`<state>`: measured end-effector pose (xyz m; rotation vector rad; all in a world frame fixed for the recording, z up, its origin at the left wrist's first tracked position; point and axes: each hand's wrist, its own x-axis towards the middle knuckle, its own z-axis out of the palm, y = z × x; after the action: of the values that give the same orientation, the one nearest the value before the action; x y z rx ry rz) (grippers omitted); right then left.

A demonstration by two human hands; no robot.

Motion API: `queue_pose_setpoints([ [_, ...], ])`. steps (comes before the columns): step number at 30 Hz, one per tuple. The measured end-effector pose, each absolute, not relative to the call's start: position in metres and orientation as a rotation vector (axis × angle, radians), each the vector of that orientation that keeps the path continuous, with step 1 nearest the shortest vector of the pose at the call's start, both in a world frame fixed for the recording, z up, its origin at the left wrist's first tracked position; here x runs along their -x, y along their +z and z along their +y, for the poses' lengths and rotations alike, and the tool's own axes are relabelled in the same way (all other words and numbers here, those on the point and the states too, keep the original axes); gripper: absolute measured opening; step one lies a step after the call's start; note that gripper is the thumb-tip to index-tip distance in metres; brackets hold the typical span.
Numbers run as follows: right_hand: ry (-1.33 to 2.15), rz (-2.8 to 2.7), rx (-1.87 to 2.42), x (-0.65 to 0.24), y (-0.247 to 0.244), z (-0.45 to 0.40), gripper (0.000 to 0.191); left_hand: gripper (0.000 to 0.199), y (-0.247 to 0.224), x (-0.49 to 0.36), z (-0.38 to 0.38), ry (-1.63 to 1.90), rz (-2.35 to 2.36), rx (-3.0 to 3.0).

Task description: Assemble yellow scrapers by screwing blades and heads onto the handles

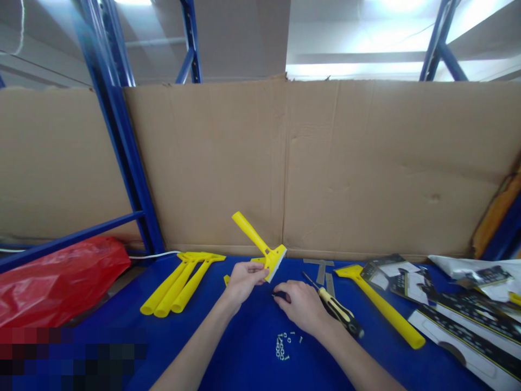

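A yellow scraper (250, 231) is tilted up in my left hand (244, 282), its handle pointing to the upper left and a pale blade edge along its head. My right hand (302, 305) is closed round a small black object (280, 295), just right of the scraper head and low over the blue table. Close below my hands lie several small screws and nuts (280, 347). Beside my right hand rests a screwdriver (340, 310) with a cream and black handle. More yellow plastic shows behind my left hand, partly hidden.
Several yellow scrapers (191, 287) lie at the left of the blue table (134, 331). Thin grey strips (321, 273), another yellow scraper (385, 307) and black-and-white packaging (468, 336) lie at the right. A cardboard wall (228, 163) stands behind; red plastic (69, 282) is far left.
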<state>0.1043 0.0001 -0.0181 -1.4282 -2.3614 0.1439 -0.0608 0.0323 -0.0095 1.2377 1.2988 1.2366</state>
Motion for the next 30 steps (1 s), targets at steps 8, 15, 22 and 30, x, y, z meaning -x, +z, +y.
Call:
queue_pose_setpoints([
  [8,0.270,-2.227,1.409,-0.098,-0.020,0.000,0.017,0.026,-0.006,0.062,0.030,1.235,1.276,-1.220],
  [15,0.415,-1.912,1.337,-0.104,-0.023,0.011,0.016,0.021,-0.012,0.060,0.032,1.233,1.282,-1.258],
  [22,0.597,-1.612,1.236,-0.101,-0.025,0.021,0.022,0.017,-0.016,0.053,0.031,1.183,1.187,-1.382],
  [30,0.701,-1.527,1.172,-0.100,-0.025,0.019,0.024,0.010,-0.017,0.047,0.027,1.170,1.116,-1.481],
])
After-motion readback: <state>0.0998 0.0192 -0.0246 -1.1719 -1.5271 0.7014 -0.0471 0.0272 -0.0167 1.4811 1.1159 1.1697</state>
